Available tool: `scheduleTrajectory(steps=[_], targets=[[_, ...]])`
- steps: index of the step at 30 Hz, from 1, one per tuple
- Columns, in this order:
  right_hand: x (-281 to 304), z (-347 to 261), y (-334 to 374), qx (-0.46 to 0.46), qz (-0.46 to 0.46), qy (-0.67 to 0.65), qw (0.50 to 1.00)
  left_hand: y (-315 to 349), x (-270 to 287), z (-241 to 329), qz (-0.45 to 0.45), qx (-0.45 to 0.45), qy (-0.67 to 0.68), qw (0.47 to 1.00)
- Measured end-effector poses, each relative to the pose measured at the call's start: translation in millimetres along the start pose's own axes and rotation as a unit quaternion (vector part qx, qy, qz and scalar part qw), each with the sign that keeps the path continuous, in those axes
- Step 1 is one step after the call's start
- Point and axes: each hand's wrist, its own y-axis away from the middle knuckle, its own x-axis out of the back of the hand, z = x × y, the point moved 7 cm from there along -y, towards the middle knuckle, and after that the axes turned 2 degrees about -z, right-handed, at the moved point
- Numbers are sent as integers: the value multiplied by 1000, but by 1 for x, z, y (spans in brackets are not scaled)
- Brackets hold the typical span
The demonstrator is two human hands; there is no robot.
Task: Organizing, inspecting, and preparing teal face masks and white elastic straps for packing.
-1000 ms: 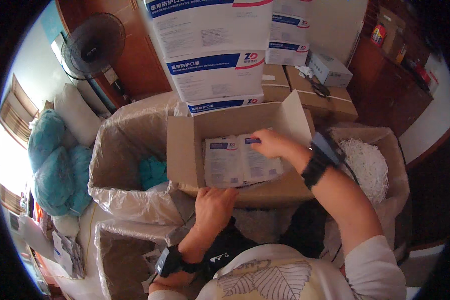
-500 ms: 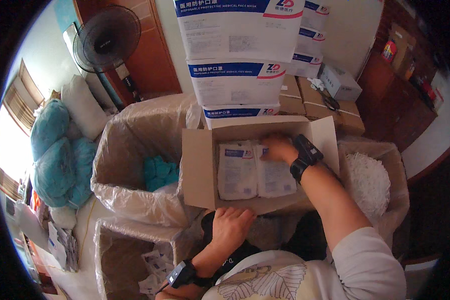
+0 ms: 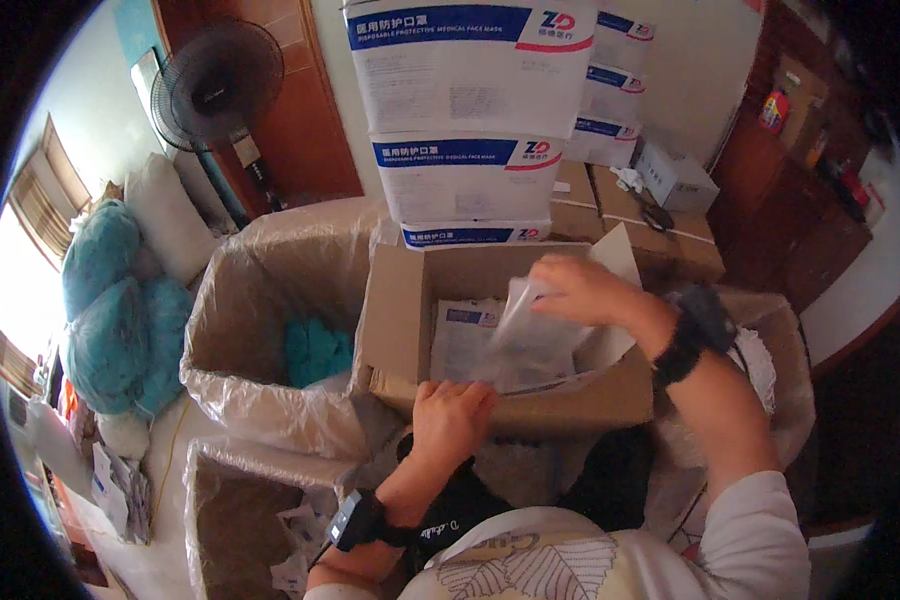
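White cartons (image 3: 470, 90) rise at twelve o'clock, behind the open brown box (image 3: 560, 408) with flat packets (image 3: 455, 345) inside. The left hand (image 3: 450, 425) touches it at seven o'clock (whether the fingers clamp, I cannot tell). At one o'clock, the right hand (image 3: 582, 290) pinches a blurred packet (image 3: 516, 318) above the others.

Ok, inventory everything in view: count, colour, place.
open carton: one, brown, centre
flat packets: count unclear, white/blue, inside it
held packet: one, whitish, blurred, above them
printed boxes: at least six, white/blue, behind
lined boxes: three, brown, two left, one right
scraps: uncounted, teal, upper left lined box
strands: one pile, white, right lined box
fan: one, black, back left
bundles: several, teal, left
sack: one, white, left
small box: one, grey, back right
wrist devices: two, black, wrists
left hand: one, bare, carton's near edge
right hand: one, bare, holding packet
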Motion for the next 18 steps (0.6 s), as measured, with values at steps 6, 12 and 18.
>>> scheduleTrajectory(steps=[6,12,18], targets=[[100,-44,73,-126,110,-243,956,-15,88,-9,296,19,223,929],[55,-76,126,-26,88,-202,975,-29,95,100,11,-145,187,971],[13,-105,140,-22,16,-302,953,-1,74,104,-72,-221,138,963]])
